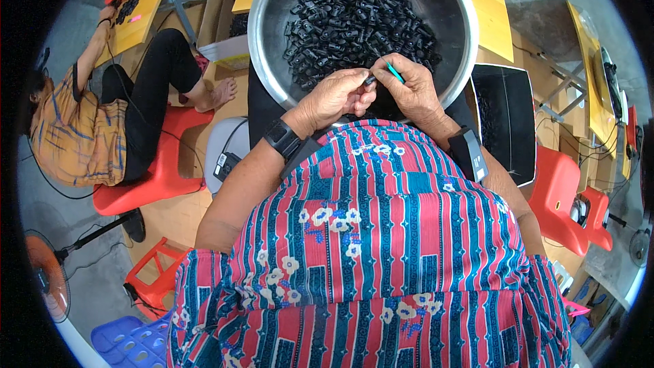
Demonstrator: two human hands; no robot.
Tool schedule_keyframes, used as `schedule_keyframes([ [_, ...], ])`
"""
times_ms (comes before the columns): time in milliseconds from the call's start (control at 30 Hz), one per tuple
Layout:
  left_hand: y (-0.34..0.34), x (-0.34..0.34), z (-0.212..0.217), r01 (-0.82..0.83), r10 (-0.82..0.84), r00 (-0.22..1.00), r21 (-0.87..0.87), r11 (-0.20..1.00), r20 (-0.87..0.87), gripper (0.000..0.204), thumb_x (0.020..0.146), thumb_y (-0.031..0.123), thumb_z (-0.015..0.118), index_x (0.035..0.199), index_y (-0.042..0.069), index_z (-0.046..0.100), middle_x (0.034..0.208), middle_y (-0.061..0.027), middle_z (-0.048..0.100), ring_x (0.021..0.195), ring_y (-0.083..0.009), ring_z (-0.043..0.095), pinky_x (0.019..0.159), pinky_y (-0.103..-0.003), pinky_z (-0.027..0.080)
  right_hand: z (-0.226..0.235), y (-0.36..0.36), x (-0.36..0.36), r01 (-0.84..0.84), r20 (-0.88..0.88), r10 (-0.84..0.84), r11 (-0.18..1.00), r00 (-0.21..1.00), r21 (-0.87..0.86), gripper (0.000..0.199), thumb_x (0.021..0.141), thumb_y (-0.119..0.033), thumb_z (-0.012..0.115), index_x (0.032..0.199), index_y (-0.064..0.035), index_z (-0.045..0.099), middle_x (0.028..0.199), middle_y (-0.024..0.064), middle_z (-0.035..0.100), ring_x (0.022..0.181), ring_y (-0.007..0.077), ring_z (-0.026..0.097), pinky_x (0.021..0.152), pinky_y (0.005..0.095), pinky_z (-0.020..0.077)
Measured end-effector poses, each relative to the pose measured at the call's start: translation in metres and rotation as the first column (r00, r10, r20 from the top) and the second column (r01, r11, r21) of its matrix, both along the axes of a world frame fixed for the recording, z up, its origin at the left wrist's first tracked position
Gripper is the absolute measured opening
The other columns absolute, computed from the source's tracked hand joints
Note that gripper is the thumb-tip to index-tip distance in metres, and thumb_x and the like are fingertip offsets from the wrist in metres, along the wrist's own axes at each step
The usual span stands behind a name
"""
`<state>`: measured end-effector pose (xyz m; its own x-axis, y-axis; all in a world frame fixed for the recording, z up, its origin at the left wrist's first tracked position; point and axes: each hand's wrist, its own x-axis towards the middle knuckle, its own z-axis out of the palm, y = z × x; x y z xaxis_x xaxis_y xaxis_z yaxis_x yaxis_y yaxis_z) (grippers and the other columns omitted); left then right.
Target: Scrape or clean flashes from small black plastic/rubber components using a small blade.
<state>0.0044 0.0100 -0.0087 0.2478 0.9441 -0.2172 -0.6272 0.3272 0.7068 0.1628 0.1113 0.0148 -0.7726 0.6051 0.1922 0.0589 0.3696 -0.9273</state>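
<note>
My left hand pinches a small black plastic piece between thumb and fingertips, mostly hidden by them. Closed around a slim tool with a teal handle, my right hand meets the left at that piece. The tool's working end is too small to make out. Both hands are over the near side of a wide metal basin. Inside it lies a large heap of small black plastic parts, all looking alike.
The basin overlaps a yellow table. Right of my lap stands a box with a black interior; at left is an open cardboard box. A person sits at left on a red stool. A fan stands lower left.
</note>
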Motion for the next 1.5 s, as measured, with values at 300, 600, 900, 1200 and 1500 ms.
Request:
schedule_keyframes([
  [300, -0.006, -0.002, 0.009, 0.036, -0.039, 0.991, 0.029, 0.999, 0.13, 0.029, 0.101, 0.032, 0.036, 0.088, 0.008, 0.047, 0.073, 0.0015, 0.041, 0.064, -0.0099, 0.039, 0.059, -0.025, 0.035, 0.009, -0.005, 0.002, -0.065, -0.077, 0.055, 0.989, 0.996, -0.132, 0.018, 0.091, -0.011, 0.056, 0.103, -0.0001, 0.064, 0.095, 0.0095, 0.067, 0.093, 0.0158, 0.062, 0.086, 0.0279, 0.0469],
  [600, -0.008, -0.003, 0.013, -0.008, 0.014, 0.969, -0.024, 1.0, 0.247, 0.027, 0.101, 0.032, 0.037, 0.094, 0.01, 0.051, 0.072, 0.0025, 0.039, 0.065, -0.0106, 0.037, 0.06, -0.025, 0.033, 0.009, -0.006, 0.003, -0.066, -0.077, 0.055, 0.985, 0.996, -0.158, 0.025, 0.086, -0.012, 0.064, 0.109, -0.0012, 0.062, 0.098, 0.0095, 0.067, 0.094, 0.0143, 0.062, 0.085, 0.0271, 0.0473],
  [900, -0.006, -0.005, 0.006, 0.002, 0.009, 0.961, -0.038, 0.999, 0.277, 0.028, 0.101, 0.031, 0.037, 0.103, 0.007, 0.053, 0.078, -0.0002, 0.045, 0.068, -0.0114, 0.043, 0.063, -0.026, 0.04, 0.001, -0.002, 0.001, -0.059, -0.045, 0.056, 0.995, 0.997, -0.081, 0.031, 0.082, -0.019, 0.069, 0.106, -0.0005, 0.062, 0.095, 0.0116, 0.066, 0.091, 0.0167, 0.064, 0.081, 0.0288, 0.0491],
  [1200, -0.005, -0.003, 0.01, -0.006, 0.009, 0.986, -0.021, 1.0, 0.164, 0.027, 0.102, 0.03, 0.037, 0.101, 0.007, 0.051, 0.079, 0.0008, 0.045, 0.069, -0.0103, 0.043, 0.064, -0.026, 0.041, 0.012, -0.003, 0.002, -0.048, 0.057, 0.05, 0.998, 0.997, -0.037, 0.033, 0.08, -0.02, 0.072, 0.104, -0.0003, 0.061, 0.092, 0.0119, 0.066, 0.089, 0.0163, 0.063, 0.079, 0.0297, 0.0495],
  [1500, -0.001, -0.004, 0.009, 0.038, -0.042, 0.992, 0.037, 0.999, 0.121, 0.025, 0.102, 0.029, 0.036, 0.097, 0.008, 0.049, 0.078, 0.0016, 0.043, 0.068, -0.009, 0.042, 0.063, -0.025, 0.041, 0.011, 0.0, 0.002, -0.064, -0.051, 0.059, 0.991, 0.997, -0.113, 0.02, 0.087, -0.014, 0.062, 0.101, 0.0002, 0.063, 0.092, 0.0106, 0.066, 0.09, 0.0162, 0.062, 0.082, 0.0286, 0.0476],
])
